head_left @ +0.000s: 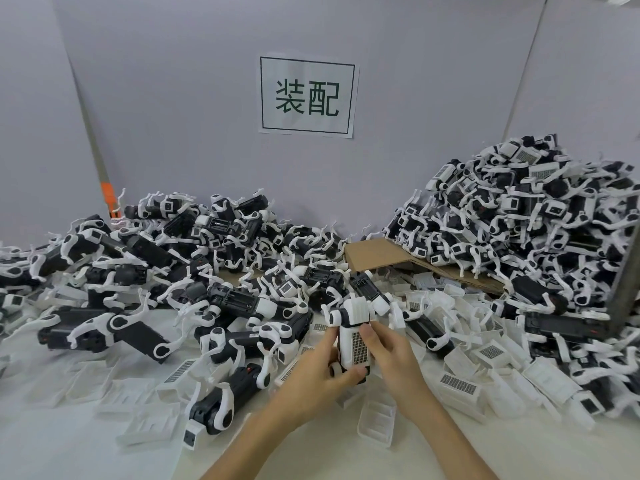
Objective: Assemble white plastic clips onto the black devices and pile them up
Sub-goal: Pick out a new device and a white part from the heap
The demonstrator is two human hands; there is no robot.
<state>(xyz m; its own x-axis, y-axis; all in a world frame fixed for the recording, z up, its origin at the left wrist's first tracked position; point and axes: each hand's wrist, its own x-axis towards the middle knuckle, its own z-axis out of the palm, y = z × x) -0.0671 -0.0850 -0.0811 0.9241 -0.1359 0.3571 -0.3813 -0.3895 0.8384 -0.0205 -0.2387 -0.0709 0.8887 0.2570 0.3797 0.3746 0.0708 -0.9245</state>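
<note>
Both my hands hold one black device [351,337] upright just above the table, near the middle. A white plastic clip [356,348] with a barcode label covers its front face. My left hand [322,372] grips the device from the left and below, thumb across its lower end. My right hand [391,355] holds its right side, thumb pressed on the white clip. Loose white clips [460,382] lie scattered on the table to the right.
A tall pile of devices with clips [526,216] rises at the back right. A lower spread of black devices [166,271] covers the left and centre. A cardboard sheet [384,252] lies between them. A paper sign [307,95] hangs on the grey wall.
</note>
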